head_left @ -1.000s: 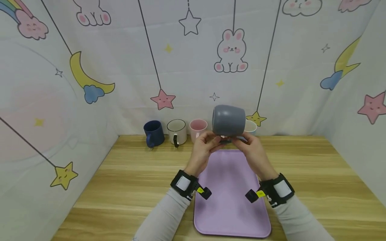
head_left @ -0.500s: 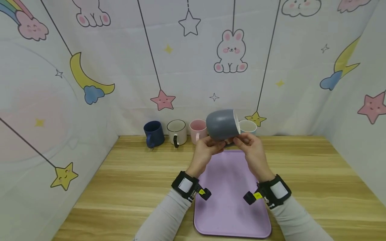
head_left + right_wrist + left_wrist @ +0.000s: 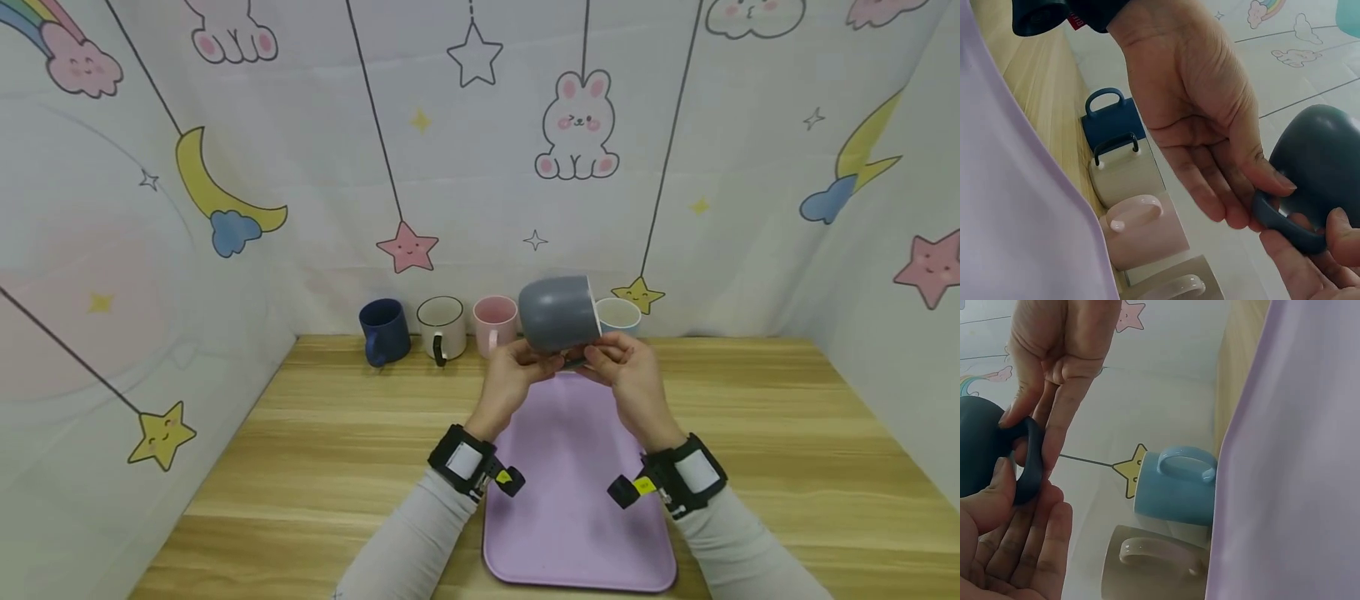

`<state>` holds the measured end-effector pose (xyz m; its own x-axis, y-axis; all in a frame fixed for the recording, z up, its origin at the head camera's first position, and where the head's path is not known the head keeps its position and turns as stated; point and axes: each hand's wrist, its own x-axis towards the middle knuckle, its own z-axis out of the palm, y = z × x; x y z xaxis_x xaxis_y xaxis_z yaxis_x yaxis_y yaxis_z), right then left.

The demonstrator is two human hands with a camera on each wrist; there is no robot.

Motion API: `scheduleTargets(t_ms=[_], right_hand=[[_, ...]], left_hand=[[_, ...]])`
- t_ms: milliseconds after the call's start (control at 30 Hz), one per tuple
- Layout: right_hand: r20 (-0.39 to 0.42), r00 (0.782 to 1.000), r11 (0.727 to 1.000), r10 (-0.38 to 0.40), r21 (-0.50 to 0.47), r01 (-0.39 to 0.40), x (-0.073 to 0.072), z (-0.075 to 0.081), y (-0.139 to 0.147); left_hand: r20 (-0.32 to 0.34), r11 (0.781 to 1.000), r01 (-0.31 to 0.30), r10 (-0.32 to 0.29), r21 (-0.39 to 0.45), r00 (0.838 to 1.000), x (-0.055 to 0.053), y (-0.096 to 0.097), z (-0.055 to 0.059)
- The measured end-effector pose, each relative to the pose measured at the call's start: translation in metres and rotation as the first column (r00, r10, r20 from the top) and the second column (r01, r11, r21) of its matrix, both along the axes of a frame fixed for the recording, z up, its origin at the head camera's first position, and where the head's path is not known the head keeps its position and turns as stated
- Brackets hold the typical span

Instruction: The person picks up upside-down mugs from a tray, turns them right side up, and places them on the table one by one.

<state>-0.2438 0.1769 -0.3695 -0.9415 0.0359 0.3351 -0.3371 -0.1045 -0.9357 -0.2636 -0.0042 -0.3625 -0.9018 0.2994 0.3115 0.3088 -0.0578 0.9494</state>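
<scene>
A grey-blue mug (image 3: 558, 312) is held up on its side above the far end of the purple tray (image 3: 577, 492). Its pale rim faces right and its handle (image 3: 1288, 225) hangs downward. My left hand (image 3: 510, 379) pinches the handle from the left, thumb against one side and fingers below. From the right, my right hand (image 3: 633, 379) pinches the same handle with thumb and fingers. In the left wrist view, the thumbs of both hands press near the ends of the handle loop (image 3: 1032, 459). The inside of the mug is hidden.
Along the back wall stand a navy mug (image 3: 384, 333), a white mug (image 3: 442, 329) with black handle, a pink mug (image 3: 495, 325) and a light blue mug (image 3: 618, 317). A beige mug (image 3: 1154, 575) is hidden behind the hands in the head view. The table (image 3: 360, 433) is wooden.
Over the second, the grey-blue mug has turned so its pale rim shows at the right, and has come slightly lower and left. Both hands have kept to the handle.
</scene>
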Motion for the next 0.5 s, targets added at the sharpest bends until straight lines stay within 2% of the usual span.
scheduleTargets(t_ms=[300,500], right_hand=[[0.019,0.999,0.998,0.048,0.05,-0.048,0.0,0.001,0.004],[0.014,0.998,0.995,0.062,0.075,-0.062,0.0,0.003,0.004]], left_hand=[[-0.008,0.998,-0.007,0.007,-0.057,1.0,-0.003,-0.002,0.0],[0.004,0.998,0.009,-0.009,-0.055,1.0,-0.018,-0.002,-0.016]])
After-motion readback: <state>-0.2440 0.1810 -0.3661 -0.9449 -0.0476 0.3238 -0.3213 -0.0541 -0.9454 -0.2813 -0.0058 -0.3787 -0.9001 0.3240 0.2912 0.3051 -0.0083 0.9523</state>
